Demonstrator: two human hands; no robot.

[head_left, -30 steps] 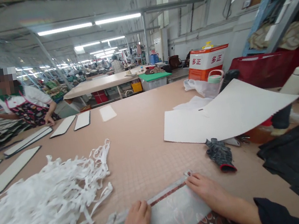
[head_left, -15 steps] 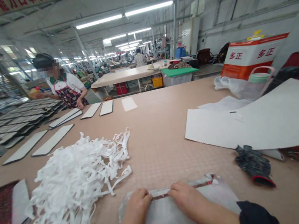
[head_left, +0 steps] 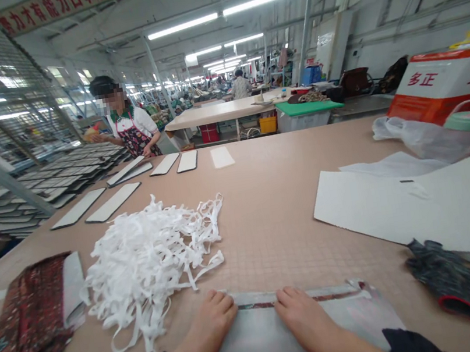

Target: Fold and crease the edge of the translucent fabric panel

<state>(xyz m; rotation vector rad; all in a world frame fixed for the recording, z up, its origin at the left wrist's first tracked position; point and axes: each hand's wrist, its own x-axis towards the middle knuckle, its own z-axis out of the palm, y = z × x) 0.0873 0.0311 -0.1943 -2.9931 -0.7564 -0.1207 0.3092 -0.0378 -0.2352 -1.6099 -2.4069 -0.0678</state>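
Observation:
A piece of grey-white backed fabric lies on the brown table in front of me, with a narrow patterned strip along its far edge and red pattern at its near edge. My left hand rests on its far left part, fingers curled together at the strip. On the strip's right half, my right hand presses down with bent fingers held together. Left of the fabric lies a tangled heap of white straps. Folded red patterned fabric is at the far left.
On the right are a large white board, a dark glove, a plastic bag and a red-white box. White panels lie at the back left, where a person stands behind the table.
The view has swung left, so most things appear further right. My hands are slightly further apart on the fabric. The person at the back has lifted the end of a white panel.

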